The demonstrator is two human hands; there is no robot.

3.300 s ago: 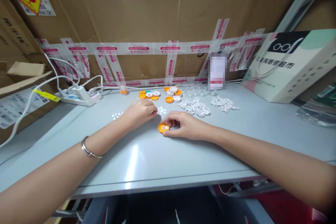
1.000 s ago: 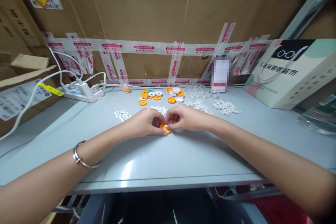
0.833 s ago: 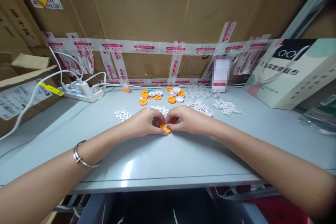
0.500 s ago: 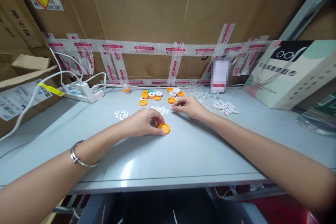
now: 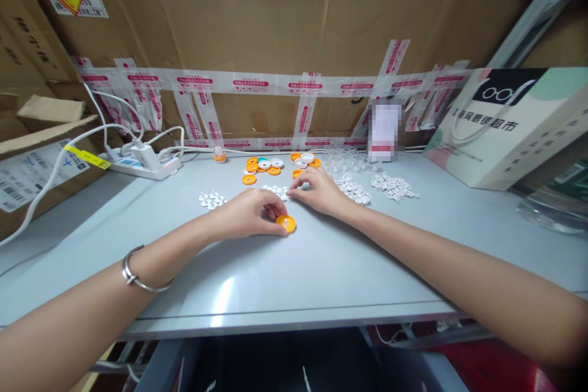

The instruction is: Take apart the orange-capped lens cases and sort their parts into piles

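My left hand (image 5: 254, 213) grips a round orange plastic cap (image 5: 286, 224) by its left edge, between thumb and fingers, low over the grey table (image 5: 321, 282). A small pale piece shows in the cap's middle. Behind it, my right hand (image 5: 316, 191) reaches to the right edge of a pile of small white discs (image 5: 274, 190). Its thumb and forefinger are pinched together there; whatever lies between the tips is too small to make out. Orange and white rings (image 5: 274, 171) lie beyond, and another cluster of orange and white caps (image 5: 301, 163) sits behind my right hand.
Small white pieces (image 5: 212, 199) lie at left, white ring-like parts (image 5: 353, 188) and white linked parts (image 5: 394, 187) at right. Clear domes (image 5: 344, 159) stand behind. A power strip (image 5: 158, 166), a paper bag (image 5: 496, 128) and a clear bottle (image 5: 558, 196) flank the work area.
My right hand has moved left, its fingertips now at the white discs, uncovering more white parts behind its wrist. My left hand keeps the orange cap in nearly the same place.
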